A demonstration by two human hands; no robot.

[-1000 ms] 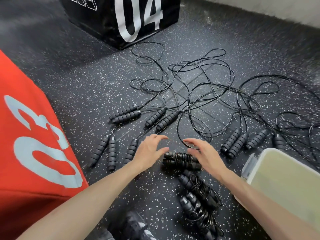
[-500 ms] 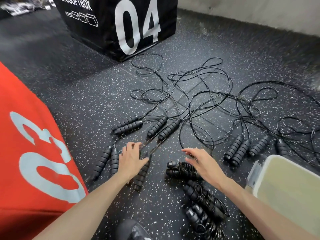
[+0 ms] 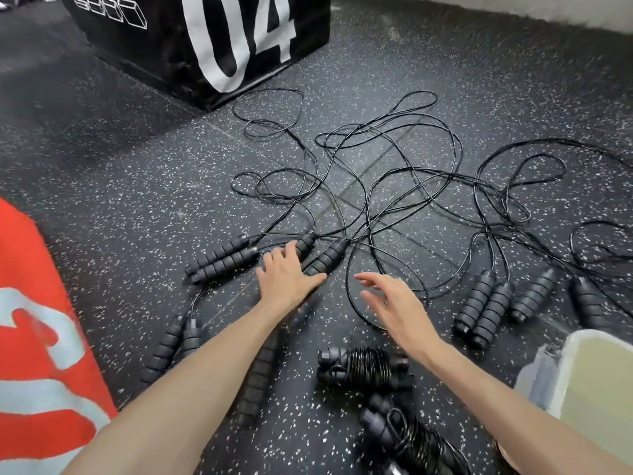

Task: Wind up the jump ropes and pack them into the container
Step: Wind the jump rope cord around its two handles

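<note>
Several black jump ropes lie on the speckled floor, their thin cords [image 3: 394, 186] tangled in loops. My left hand [image 3: 286, 277] rests flat, fingers spread, over a pair of ribbed foam handles [image 3: 327, 257] near the middle. My right hand [image 3: 388, 303] hovers open just right of it, above a cord loop, holding nothing. A wound rope bundle [image 3: 364, 368] lies below my right hand, and another wound bundle [image 3: 411, 440] sits nearer me. The pale container [image 3: 565, 365] stands at the lower right.
A black box marked 04 [image 3: 222, 39] stands at the back. A red box with white numerals [image 3: 37, 337] fills the left edge. More handle pairs lie at left [image 3: 219, 258], lower left [image 3: 171, 344] and right [image 3: 483, 310]. A light wall runs along the top right.
My left hand has moved forward from the lower handle to the middle pair of handles. My right hand has lifted off the wound bundle and moved forward.
</note>
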